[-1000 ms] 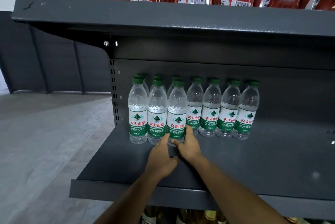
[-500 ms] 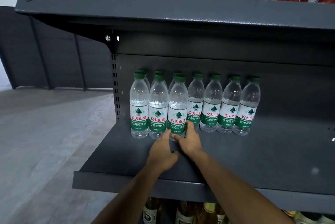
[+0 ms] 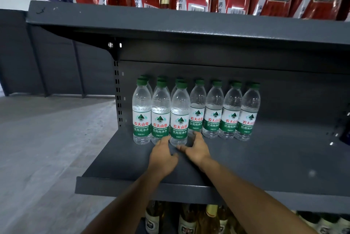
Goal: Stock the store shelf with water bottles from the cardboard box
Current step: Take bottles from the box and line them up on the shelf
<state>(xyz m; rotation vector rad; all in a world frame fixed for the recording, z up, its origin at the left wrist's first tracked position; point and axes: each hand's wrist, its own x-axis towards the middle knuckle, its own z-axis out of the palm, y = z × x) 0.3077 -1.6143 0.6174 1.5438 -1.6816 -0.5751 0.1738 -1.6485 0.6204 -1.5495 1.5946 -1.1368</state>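
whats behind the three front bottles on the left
Behind the three front bottles, green caps and shoulders of more bottles show in a back row; their labels and bases are covered.

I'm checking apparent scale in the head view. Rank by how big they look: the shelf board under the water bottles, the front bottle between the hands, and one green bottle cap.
1. Shelf board, largest by far.
2. Front bottle.
3. Green cap, smallest; farther back, so slightly shrunk.
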